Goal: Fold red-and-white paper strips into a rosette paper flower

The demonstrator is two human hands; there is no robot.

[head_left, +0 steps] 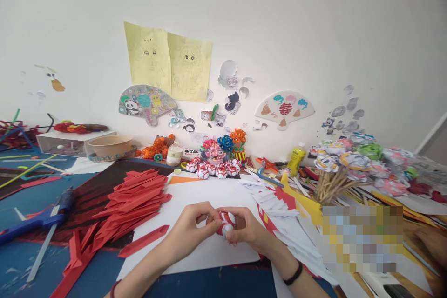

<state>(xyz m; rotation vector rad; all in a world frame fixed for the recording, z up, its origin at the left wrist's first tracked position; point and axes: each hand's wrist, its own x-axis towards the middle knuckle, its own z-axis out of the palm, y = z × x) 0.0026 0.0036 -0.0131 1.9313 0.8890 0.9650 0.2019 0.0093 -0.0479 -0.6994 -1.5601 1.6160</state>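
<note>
A small red and white folded-paper flower (227,222) is held between my two hands, above a white sheet (195,193). My right hand (248,227) wraps around its right side with the thumb low in front. From the left, my left hand (197,223) pinches at its side, the thumb and finger closed against the paper. Left of my hands lies a pile of folded red paper strips (134,200). Folded white paper strips (284,219) spread out on the right. Behind my hands, several finished red and white paper flowers (220,170) sit in a row.
A blue glue gun (57,212) lies at left, near a beige bowl (110,143). Wooden sticks topped with paper flowers (328,191) stand at right, by a yellow bottle (296,159). Someone else's hand (431,242) shows at the right edge. A wall (223,9) closes off the back.
</note>
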